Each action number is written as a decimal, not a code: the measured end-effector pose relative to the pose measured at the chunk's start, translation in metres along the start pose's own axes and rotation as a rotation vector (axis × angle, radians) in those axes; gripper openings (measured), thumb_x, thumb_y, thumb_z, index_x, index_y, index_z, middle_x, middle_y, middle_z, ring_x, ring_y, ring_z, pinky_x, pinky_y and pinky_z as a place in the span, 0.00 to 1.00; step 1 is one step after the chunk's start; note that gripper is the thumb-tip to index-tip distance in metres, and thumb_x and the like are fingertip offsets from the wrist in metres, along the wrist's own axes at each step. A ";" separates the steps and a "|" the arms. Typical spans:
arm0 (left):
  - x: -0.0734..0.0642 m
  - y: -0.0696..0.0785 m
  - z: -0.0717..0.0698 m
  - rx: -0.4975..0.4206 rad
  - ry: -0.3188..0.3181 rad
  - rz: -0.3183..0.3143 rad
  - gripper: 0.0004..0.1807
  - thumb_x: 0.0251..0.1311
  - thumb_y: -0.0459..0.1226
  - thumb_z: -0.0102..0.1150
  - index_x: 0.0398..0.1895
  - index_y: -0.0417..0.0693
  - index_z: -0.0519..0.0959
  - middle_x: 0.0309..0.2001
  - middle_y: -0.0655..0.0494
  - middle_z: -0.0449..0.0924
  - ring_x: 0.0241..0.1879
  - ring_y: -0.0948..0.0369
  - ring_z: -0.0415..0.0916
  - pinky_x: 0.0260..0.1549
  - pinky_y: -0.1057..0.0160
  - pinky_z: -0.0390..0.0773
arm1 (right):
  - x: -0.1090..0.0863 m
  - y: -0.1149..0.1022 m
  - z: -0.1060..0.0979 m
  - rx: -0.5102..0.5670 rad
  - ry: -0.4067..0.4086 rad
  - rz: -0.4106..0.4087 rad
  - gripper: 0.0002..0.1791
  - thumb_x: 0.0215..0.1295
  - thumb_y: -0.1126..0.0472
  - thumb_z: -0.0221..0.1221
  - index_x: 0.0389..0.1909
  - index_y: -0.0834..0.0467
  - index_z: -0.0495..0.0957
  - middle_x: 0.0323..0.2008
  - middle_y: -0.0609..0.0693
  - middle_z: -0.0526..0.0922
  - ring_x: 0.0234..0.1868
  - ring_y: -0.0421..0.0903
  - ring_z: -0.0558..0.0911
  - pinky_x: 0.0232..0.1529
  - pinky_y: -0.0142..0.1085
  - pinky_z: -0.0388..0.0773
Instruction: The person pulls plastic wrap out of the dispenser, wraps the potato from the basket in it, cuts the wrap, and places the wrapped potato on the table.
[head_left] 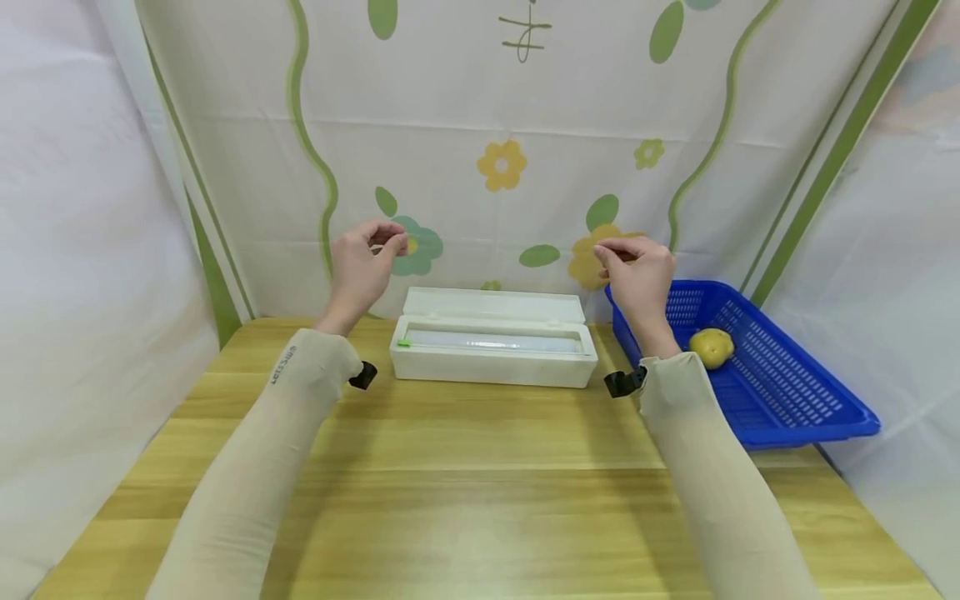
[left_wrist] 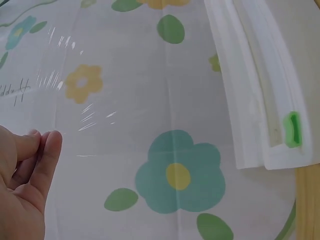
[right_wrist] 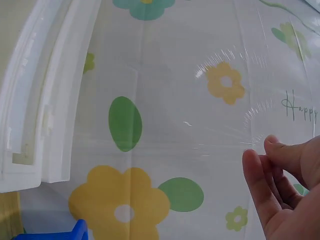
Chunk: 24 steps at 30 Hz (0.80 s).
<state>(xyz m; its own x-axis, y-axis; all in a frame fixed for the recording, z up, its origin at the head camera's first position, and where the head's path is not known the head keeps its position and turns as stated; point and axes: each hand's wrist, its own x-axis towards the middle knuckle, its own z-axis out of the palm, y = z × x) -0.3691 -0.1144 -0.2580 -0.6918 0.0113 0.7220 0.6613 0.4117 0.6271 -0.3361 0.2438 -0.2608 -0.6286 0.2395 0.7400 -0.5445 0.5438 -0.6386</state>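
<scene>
A sheet of clear cling film [left_wrist: 95, 117] shows by its glints and creases in both wrist views, stretched between the two raised hands. My left hand [head_left: 363, 262] pinches one corner between thumb and fingers. With thumb and fingertips, my right hand [head_left: 641, 279] pinches the other corner. Below and between them a white cling film dispenser [head_left: 491, 369] stands on the table, its lid [head_left: 495, 306] tipped back. Inside lies the film roll [head_left: 495, 342]. A green slide cutter [left_wrist: 293, 130] sits at the dispenser's left end.
A blue plastic basket [head_left: 795, 435] stands on the right of the wooden table [head_left: 465, 483], beneath the right forearm. One potato [head_left: 711, 347] lies in it. A white flowered curtain [head_left: 450, 100] hangs right behind the dispenser, with more cloth on both sides.
</scene>
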 end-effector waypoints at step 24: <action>0.034 0.031 -0.006 -0.064 0.052 0.077 0.06 0.63 0.31 0.64 0.40 0.35 0.83 0.34 0.49 0.84 0.32 0.61 0.82 0.37 0.67 0.81 | 0.039 -0.023 -0.021 0.021 0.035 0.070 0.07 0.58 0.61 0.71 0.36 0.60 0.89 0.30 0.53 0.84 0.24 0.45 0.79 0.24 0.27 0.75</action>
<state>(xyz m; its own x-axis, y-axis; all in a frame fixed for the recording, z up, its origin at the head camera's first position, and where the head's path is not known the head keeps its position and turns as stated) -0.3703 -0.1068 -0.2127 -0.6237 -0.0075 0.7817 0.7298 0.3525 0.5857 -0.3365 0.2575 -0.2130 -0.6460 0.3047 0.6999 -0.5115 0.5078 -0.6932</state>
